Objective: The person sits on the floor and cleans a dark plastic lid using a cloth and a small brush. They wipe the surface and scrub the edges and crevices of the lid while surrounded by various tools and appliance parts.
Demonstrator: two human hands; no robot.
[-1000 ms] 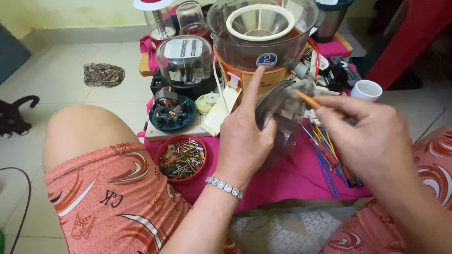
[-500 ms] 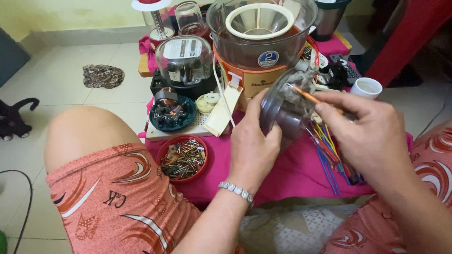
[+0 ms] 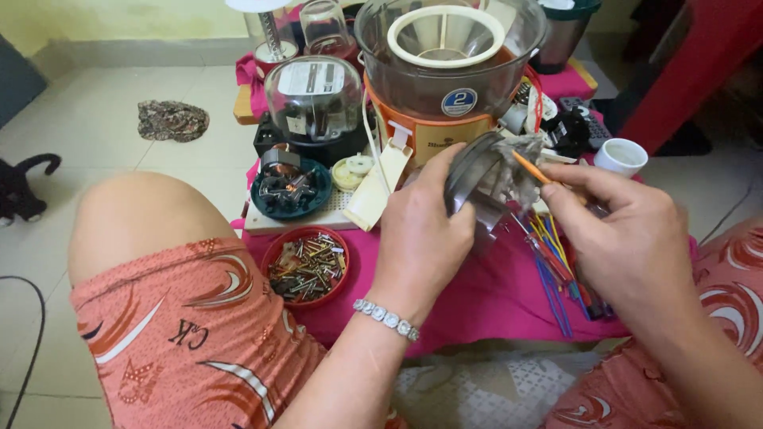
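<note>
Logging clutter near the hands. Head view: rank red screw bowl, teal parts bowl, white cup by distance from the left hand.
1. Red screw bowl, just left of the left hand.
2. Teal parts bowl, farther up-left.
3. White cup, far right.

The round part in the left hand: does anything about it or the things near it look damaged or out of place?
The round part, held by the left hand, looks dusty, with grey fluff where the right hand pokes an orange tool. Loose wires lie tangled on the pink cloth. Nothing looks broken or spilled.
</note>
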